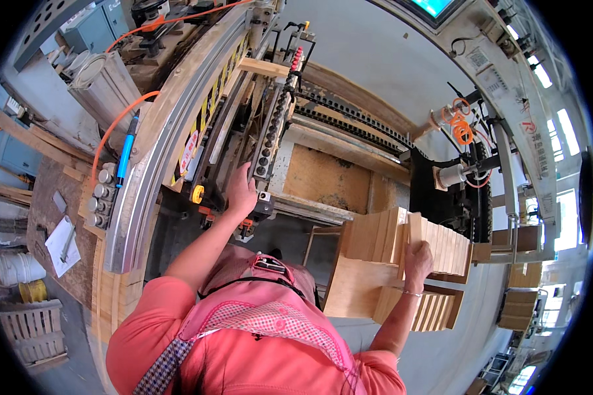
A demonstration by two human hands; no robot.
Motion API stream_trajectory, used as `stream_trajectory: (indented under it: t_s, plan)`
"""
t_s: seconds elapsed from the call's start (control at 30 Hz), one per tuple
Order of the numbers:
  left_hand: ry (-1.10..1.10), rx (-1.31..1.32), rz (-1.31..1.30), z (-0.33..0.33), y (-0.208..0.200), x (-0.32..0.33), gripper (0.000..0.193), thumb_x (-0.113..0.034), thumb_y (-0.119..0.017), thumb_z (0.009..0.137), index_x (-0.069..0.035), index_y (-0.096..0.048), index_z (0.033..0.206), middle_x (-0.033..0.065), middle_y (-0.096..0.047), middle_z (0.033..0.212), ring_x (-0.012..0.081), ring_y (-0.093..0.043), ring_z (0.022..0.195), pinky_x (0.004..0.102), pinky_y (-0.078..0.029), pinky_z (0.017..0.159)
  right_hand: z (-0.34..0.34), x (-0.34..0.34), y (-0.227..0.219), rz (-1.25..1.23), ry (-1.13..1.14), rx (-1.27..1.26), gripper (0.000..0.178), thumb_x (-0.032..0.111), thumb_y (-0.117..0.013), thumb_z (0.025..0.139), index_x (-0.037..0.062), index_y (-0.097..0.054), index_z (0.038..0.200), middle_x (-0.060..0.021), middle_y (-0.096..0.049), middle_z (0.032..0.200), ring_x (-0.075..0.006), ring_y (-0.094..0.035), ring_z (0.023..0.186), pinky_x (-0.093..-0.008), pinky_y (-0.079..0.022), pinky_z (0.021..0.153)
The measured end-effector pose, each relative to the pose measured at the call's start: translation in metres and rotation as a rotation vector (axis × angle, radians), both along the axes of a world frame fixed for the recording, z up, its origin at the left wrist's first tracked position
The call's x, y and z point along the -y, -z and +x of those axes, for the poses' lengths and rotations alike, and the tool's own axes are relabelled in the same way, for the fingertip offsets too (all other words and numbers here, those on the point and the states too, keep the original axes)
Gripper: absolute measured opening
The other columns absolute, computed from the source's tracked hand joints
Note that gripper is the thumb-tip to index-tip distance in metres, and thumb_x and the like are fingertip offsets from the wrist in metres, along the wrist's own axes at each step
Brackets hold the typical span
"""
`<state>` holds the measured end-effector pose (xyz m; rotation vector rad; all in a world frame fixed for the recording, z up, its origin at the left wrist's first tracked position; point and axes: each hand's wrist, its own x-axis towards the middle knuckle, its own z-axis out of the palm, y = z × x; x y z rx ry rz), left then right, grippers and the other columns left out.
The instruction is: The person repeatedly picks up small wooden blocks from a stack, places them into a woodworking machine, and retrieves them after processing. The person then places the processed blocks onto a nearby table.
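My right hand (418,260) is closed round the end of a pale wooden board (415,228), at the rows of stacked boards (445,247) on the right. These boards stand side by side on a wooden stand (349,289), with further pieces (435,309) nearer me. My left hand (241,192) reaches up to the machine, beside a long bar with a row of black round parts (265,155). Its fingers are stretched out and hold nothing that I can see. Whether the fingertips touch the bar, I cannot tell.
A metal machine beam (141,171) with striped tape runs along the left. Dusty bed panel (326,176) and black chain tracks lie ahead. Orange coiled hose (462,130) hangs at the right. A side table holds a paper sheet (62,247). A screen (431,6) is at the top.
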<state>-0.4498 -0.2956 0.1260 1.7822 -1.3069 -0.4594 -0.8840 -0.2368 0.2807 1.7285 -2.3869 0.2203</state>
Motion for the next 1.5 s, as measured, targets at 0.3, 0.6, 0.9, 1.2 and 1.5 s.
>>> stream_trajectory:
  t_s: [0.3, 0.6, 0.9, 1.2, 1.5]
  plan:
    - [0.009, -0.042, -0.002, 0.000, -0.004, -0.002, 0.044, -0.004, -0.053, 0.082, -0.005, -0.042, 0.124, 0.0177, -0.050, 0.119, 0.0341, -0.047, 0.110, 0.0397, -0.037, 0.094, 0.122, 0.092, 0.018, 0.104, -0.581, 0.302, 0.036, 0.023, -0.070, 0.067, 0.0033, -0.060, 0.095, -0.0168, -0.063, 0.080, -0.0335, -0.061, 0.076, -0.0402, -0.049, 0.067]
    - [0.005, -0.077, -0.027, -0.001, -0.017, -0.003, 0.043, -0.001, -0.053, 0.078, -0.003, -0.044, 0.119, 0.0191, -0.050, 0.113, 0.0370, -0.048, 0.104, 0.0413, -0.039, 0.088, 0.231, 0.280, 0.021, 0.085, -1.028, 0.176, 0.035, 0.029, -0.071, 0.066, 0.0038, -0.059, 0.087, -0.0156, -0.062, 0.079, -0.0334, -0.060, 0.078, -0.0411, -0.049, 0.069]
    - [-0.034, -0.101, 0.087, -0.003, -0.035, 0.000, 0.042, -0.002, -0.053, 0.077, -0.004, -0.047, 0.118, 0.0185, -0.052, 0.115, 0.0369, -0.048, 0.106, 0.0412, -0.039, 0.091, 0.338, 0.446, 0.036, 0.187, -1.115, 0.097, 0.036, 0.034, -0.068, 0.069, 0.0044, -0.060, 0.087, -0.0183, -0.063, 0.082, -0.0337, -0.061, 0.081, -0.0425, -0.048, 0.072]
    - [-0.049, -0.090, 0.138, -0.003, -0.039, 0.002, 0.042, -0.001, -0.055, 0.075, -0.004, -0.048, 0.116, 0.0191, -0.054, 0.111, 0.0376, -0.050, 0.103, 0.0411, -0.041, 0.089, 0.406, 0.479, 0.066, 0.225, -1.198, 0.092, 0.039, 0.035, -0.069, 0.067, 0.0014, -0.061, 0.085, -0.0178, -0.064, 0.082, -0.0330, -0.062, 0.081, -0.0404, -0.050, 0.072]
    - [-0.092, -0.054, 0.006, -0.003, -0.054, 0.012, 0.044, -0.003, -0.058, 0.075, -0.003, -0.048, 0.117, 0.0186, -0.052, 0.117, 0.0359, -0.048, 0.108, 0.0417, -0.040, 0.090, 0.419, 0.491, 0.070, 0.310, -1.203, -0.084, 0.035, 0.032, -0.068, 0.065, 0.0043, -0.063, 0.085, -0.0174, -0.064, 0.081, -0.0327, -0.063, 0.079, -0.0407, -0.051, 0.069]
